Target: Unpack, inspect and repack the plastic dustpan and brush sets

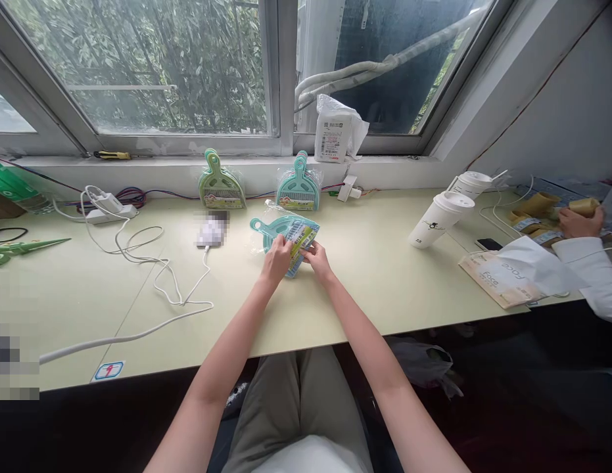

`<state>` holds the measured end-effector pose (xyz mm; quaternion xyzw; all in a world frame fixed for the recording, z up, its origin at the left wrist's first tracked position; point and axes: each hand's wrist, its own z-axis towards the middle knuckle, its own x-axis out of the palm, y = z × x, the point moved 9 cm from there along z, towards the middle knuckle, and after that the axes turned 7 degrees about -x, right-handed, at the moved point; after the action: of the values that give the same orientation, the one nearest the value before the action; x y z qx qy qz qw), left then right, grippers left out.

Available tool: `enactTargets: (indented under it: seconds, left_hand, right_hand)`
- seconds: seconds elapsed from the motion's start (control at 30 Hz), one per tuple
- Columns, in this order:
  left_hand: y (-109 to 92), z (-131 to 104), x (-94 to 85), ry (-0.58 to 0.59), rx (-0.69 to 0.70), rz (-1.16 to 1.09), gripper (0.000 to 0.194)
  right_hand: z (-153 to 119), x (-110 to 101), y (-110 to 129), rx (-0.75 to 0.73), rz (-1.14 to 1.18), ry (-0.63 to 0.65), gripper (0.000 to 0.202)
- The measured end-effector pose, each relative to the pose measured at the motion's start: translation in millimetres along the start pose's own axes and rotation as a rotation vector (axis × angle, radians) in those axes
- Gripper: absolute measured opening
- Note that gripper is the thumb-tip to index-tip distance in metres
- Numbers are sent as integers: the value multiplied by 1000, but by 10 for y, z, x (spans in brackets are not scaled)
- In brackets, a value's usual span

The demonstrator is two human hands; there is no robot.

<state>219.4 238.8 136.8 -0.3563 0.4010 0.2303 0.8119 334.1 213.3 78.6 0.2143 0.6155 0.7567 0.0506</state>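
Observation:
A teal dustpan-and-brush set in a clear plastic wrapper lies tilted over the table in front of me, its handle pointing left. My left hand is closed on its lower middle, beside the yellow-green label. With thumb and fingers, my right hand pinches its right edge. Part of the brush is hidden by my left fingers. Behind it, a green wrapped dustpan set and another teal wrapped dustpan set lean upright against the wall under the window.
White cables and a power strip spread over the left of the table. Two white cups and a tissue pack stand to the right. Another person's hand holds a tape roll at far right.

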Motion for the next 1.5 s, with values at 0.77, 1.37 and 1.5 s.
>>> enactTargets:
  seconds: [0.77,1.37,1.5]
  left_hand:
    - [-276,-101,-156,-95,78,-238,44]
    - [-196,-79,-134,-124,132,-191,56]
    - [-407,-187,-36,-40,316,-254,60]
  right_hand:
    - [-30,-4,97,-10,26,16,44]
    - [-30,62,79,-35,32,57,45]
    - [-8,-20,95,-53,74,10,45]
